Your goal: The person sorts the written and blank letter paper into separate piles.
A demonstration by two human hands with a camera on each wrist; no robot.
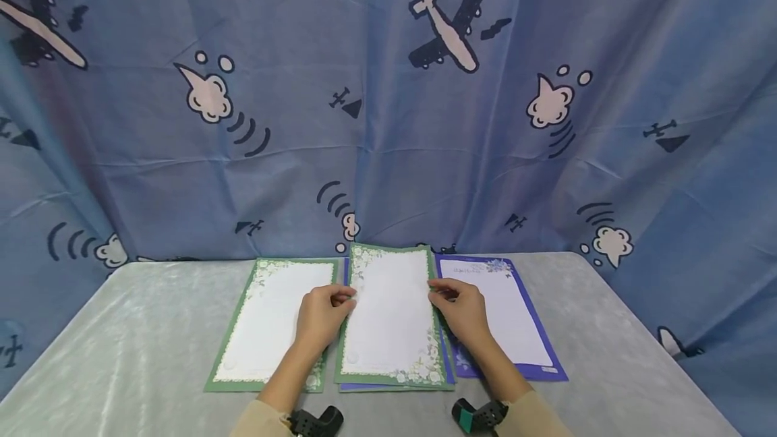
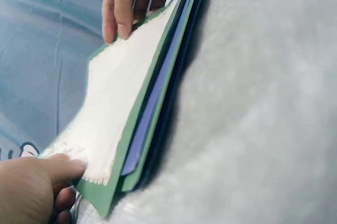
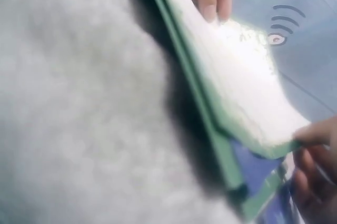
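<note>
Both hands hold a green-bordered sheet of paper with a white middle and pale flowers in its corners. My left hand pinches its left edge, thumb on top, as the left wrist view also shows. On the opposite edge my right hand pinches it between thumb and fingers. The sheet lies over a middle stack, where a purple sheet and another green sheet show beneath it, slightly out of line. In both wrist views the held sheet bends near the fingers.
Left of the stack lies a green-bordered sheet, partly under the left forearm. To the right is a purple-bordered sheet, partly behind the right hand. A pale cloth covers the table. Behind it hangs a blue curtain printed with planes.
</note>
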